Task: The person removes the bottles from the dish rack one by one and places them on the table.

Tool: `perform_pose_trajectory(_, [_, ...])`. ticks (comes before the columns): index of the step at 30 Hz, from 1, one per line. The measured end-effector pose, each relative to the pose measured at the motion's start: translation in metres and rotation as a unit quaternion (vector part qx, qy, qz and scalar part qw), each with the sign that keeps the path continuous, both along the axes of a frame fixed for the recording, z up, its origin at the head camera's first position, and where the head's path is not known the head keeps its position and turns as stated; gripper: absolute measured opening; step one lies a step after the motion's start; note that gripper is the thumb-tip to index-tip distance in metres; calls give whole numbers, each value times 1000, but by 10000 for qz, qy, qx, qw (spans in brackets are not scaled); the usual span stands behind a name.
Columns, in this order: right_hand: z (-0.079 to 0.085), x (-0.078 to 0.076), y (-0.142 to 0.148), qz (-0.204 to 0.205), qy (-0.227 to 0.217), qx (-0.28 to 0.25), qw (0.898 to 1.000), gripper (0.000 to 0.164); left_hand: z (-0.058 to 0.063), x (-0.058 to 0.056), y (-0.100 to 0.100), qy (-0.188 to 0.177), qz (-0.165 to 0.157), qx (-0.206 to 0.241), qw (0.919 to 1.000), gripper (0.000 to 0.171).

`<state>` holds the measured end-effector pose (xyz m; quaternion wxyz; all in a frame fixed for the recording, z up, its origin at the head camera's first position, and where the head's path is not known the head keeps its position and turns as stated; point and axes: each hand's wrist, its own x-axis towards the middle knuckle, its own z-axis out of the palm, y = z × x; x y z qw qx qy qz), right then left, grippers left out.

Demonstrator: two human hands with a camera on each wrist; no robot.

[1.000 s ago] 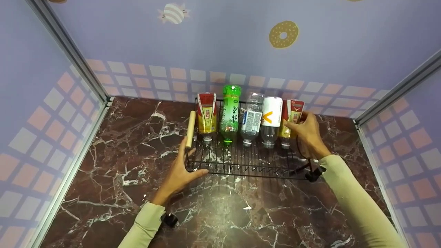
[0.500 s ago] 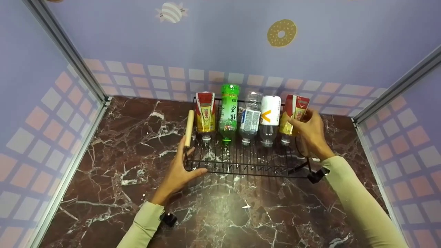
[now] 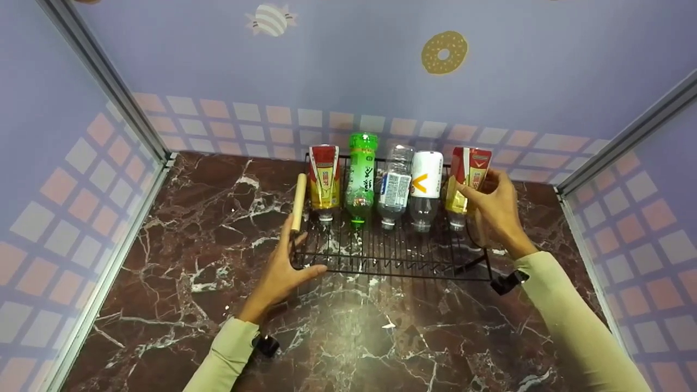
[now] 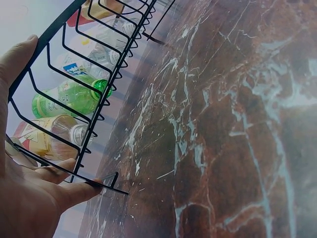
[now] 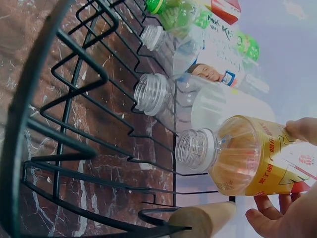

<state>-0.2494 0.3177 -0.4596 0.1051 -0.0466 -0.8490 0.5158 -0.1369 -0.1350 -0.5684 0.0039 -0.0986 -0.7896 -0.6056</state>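
Observation:
My right hand (image 3: pixel 502 213) holds a red-and-yellow plastic bottle (image 3: pixel 465 177), its thumb on the near side and fingers behind. That bottle's uncapped neck (image 5: pixel 195 150) points toward the rack's front. The bottle lies at the right end of a black wire dish rack (image 3: pixel 392 274). My left hand (image 3: pixel 276 280) grips the rack's left front corner, thumb along the front rail and fingers at the side. Left of the held bottle lie a white-labelled bottle (image 3: pixel 426 177), a clear bottle (image 3: pixel 395 190), a green bottle (image 3: pixel 362 174) and another red-and-yellow bottle (image 3: pixel 325 182), all necks forward.
Pale wooden handles stand at the rack's ends, the left handle (image 3: pixel 299 202) beside my fingers and the right handle (image 5: pixel 203 221) below the held bottle. Dark marbled counter (image 3: pixel 348 332) spreads in front. Purple walls (image 3: pixel 348 65) close in the back and sides.
The right hand has shifted the right-hand bottle slightly right; it tilted, then straightened somewhat. The left hand keeps its place on the rack.

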Motion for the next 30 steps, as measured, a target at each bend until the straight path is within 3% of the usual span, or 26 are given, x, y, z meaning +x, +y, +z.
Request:
perform_pose_trajectory(7, [8, 14, -1, 192, -142, 88, 9997, 82, -1, -1, 0, -15, -24, 124, 9999, 134])
perform_pose_trajectory(22, [18, 37, -16, 701, 175, -162, 9973, 79, -1, -2, 0, -66, -37, 211, 9997, 136])
perform_pose_trajectory(30, [17, 48, -27, 958, 41, -130, 9953, 80, -3, -1, 0, 13, -47, 199, 9998, 135])
